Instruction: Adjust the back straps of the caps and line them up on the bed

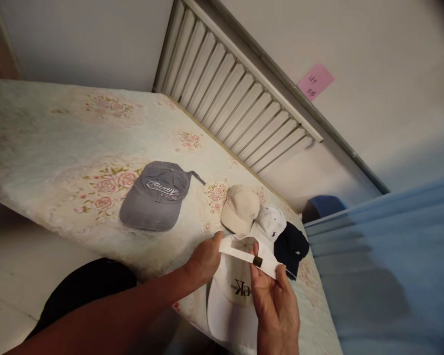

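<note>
A white cap with dark letters (227, 301) hangs over the near edge of a floral mattress (59, 143). My left hand (203, 261) pinches the left end of the cap's back strap. My right hand (276, 303) grips the strap's right end, thumb beside a small dark buckle (258, 261). Both hands are closed on the cap. Just beyond lie a beige cap (240, 208), a white cap (271, 221) and a dark navy cap (291, 246), touching one another. A grey cap with lettering (156, 195) lies apart to the left.
A slatted white rail (237, 93) runs along the mattress's far side against the wall. A pink note (315, 81) sticks to the wall. Blue fabric (388, 266) fills the right side. A dark round object (89, 291) sits on the floor below my left arm.
</note>
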A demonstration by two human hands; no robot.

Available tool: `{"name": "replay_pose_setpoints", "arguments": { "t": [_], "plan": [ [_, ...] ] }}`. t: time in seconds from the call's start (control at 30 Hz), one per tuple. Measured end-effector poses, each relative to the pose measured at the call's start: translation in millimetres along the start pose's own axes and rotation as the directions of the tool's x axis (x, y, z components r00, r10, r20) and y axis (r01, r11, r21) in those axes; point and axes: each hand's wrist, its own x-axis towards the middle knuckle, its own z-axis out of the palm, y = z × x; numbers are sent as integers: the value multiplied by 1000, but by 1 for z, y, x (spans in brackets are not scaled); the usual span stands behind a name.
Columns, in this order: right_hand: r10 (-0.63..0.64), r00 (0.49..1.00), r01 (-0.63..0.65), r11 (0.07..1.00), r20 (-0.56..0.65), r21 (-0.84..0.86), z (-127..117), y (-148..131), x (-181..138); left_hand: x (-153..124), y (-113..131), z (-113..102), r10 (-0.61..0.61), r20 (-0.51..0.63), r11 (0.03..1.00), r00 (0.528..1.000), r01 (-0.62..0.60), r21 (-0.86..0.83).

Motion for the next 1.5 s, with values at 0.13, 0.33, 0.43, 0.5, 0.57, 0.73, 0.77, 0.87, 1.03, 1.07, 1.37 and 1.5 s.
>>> {"name": "replay_pose_setpoints", "arguments": {
  "t": [0.13,0.33,0.43,0.5,0.57,0.73,0.77,0.87,1.03,1.07,1.37,1.5],
  "plan": [
    [63,998,-62,997,-22,45,2,-4,-3,-1,3,-2,10,22,1000,1000,-10,-30],
    [141,984,-129,985,-108,111,8,-5,-6,-2,8,-6,27,45,992,999,-33,125],
    [163,980,-150,982,-117,114,8,-3,-6,-2,8,-6,38,43,985,998,-45,165],
    [151,983,-143,986,-108,81,8,-1,-6,-1,7,-6,43,37,986,998,-49,162],
    [121,986,-116,992,-115,48,9,2,-7,0,5,-4,53,24,987,998,-56,151],
    [75,980,-71,997,-186,31,13,8,-6,1,-1,2,221,-118,958,968,-193,212],
    [74,979,-71,997,-192,24,14,10,-6,0,-1,2,294,-155,937,943,-252,244],
    [90,980,-90,996,-175,5,16,15,-4,-4,4,-1,514,-221,841,829,-437,319],
    [160,972,-160,987,-172,12,15,26,-3,-10,19,-9,630,-152,768,762,-581,269],
    [164,968,-166,986,-192,8,14,28,-2,-11,20,-10,621,-125,775,774,-581,249],
    [136,975,-151,986,-177,-73,13,33,0,-10,17,-5,539,-88,838,837,-524,149],
    [145,976,-162,982,-161,-98,8,35,1,-11,18,-7,555,-70,831,829,-548,95]
  ]
}}
